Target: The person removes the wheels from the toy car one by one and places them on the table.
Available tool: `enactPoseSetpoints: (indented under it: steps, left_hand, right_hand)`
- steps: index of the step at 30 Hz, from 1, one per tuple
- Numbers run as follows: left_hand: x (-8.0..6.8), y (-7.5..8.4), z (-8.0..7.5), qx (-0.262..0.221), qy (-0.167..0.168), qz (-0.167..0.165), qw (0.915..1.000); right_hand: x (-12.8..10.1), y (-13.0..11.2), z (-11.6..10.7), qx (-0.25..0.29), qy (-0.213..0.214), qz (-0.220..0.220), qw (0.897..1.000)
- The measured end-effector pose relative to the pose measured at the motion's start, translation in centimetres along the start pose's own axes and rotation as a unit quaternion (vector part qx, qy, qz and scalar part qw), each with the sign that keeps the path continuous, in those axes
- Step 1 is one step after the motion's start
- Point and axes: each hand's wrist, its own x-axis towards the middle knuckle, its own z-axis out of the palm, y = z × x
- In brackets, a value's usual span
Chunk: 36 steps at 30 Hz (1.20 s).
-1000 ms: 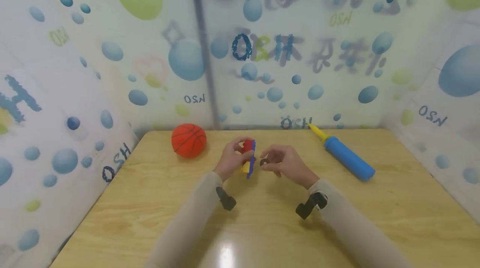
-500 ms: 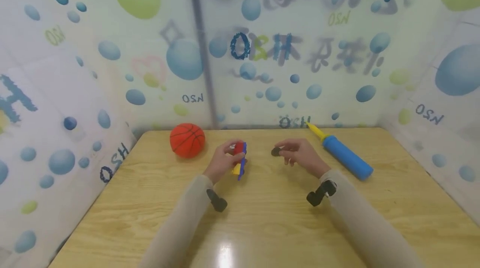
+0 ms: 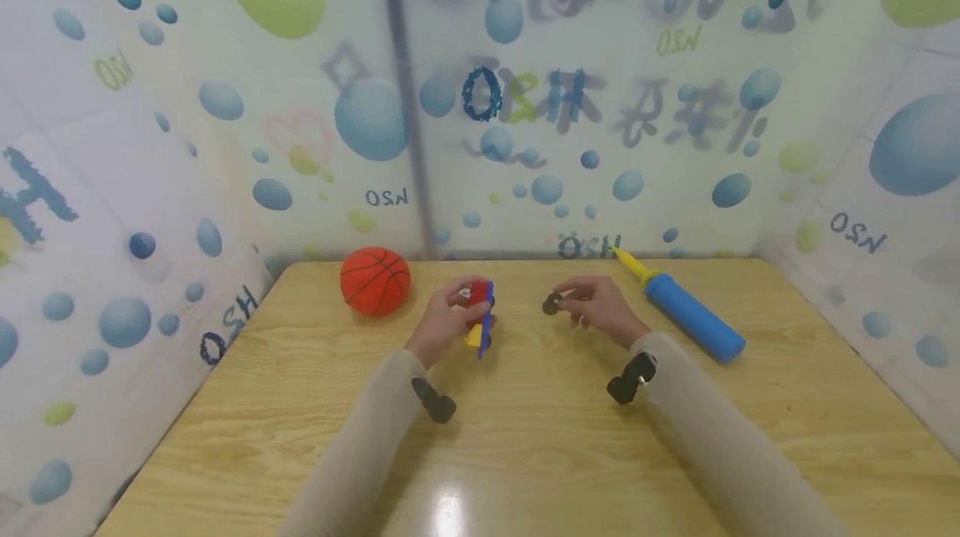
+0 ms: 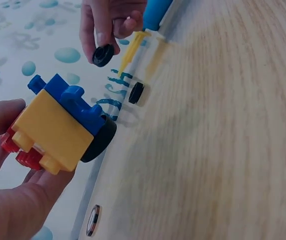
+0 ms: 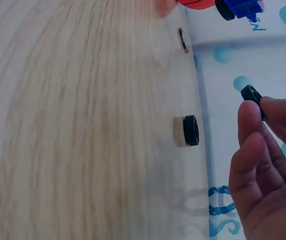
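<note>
The left hand (image 3: 442, 322) holds a small toy block car (image 4: 57, 125) above the middle of the tabletop (image 3: 525, 454), thumb and fingers clasped around its red and yellow end, while the blue block and one fitted black wheel (image 4: 100, 142) stick out free. To its right, the right hand (image 3: 600, 308) pinches a loose black wheel (image 4: 103, 55) between thumb and fingertips, held apart from the car. A second loose wheel (image 5: 188, 131) lies on the tabletop near the far edge.

The car looks like hard, light plastic: stiff and unlikely to deform, but its stacked blocks could probably pop apart under a sideways squeeze, so a hold across the yellow body seems safest. The loose wheel is tiny, smooth and round, so it will likely slip or roll away if dropped; pinching it by the rim keeps its hub clear.

An orange toy basketball (image 3: 375, 281) sits far left, and a blue hand pump (image 3: 690, 318) lies far right.
</note>
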Motion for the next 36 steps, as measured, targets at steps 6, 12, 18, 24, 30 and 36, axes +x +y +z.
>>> enactPoseSetpoints:
  steps: [6, 12, 18, 24, 30, 36]
  left_hand:
    - [-0.1, -0.4, 0.2, 0.003, -0.007, -0.002, 1.0000]
    - [-0.1, -0.8, 0.6, -0.004, -0.010, -0.007, 0.9999]
    - [0.1, -1.1, 0.8, -0.010, -0.024, -0.008, 0.9996]
    - [0.1, -1.2, 0.9, -0.011, -0.027, -0.008, 0.9995]
    - [-0.1, -0.9, 1.0, -0.014, -0.027, -0.008, 0.9995]
    - [0.0, -0.8, 1.1, -0.014, -0.025, -0.010, 0.9995]
  right_hand:
    - [0.8, 1.3, 0.0, -0.032, 0.018, 0.040, 0.999]
    - [1.0, 2.0, -0.2, -0.087, 0.022, 0.069, 0.994]
    - [1.4, 2.1, -0.3, -0.109, 0.019, 0.083, 0.990]
    - [1.9, 2.3, -0.2, -0.157, 0.020, 0.084, 0.984]
    - [2.5, 2.5, 0.0, -0.218, 0.020, 0.071, 0.973]
    - [2.0, 2.0, 0.1, -0.222, 0.013, 0.082, 0.972]
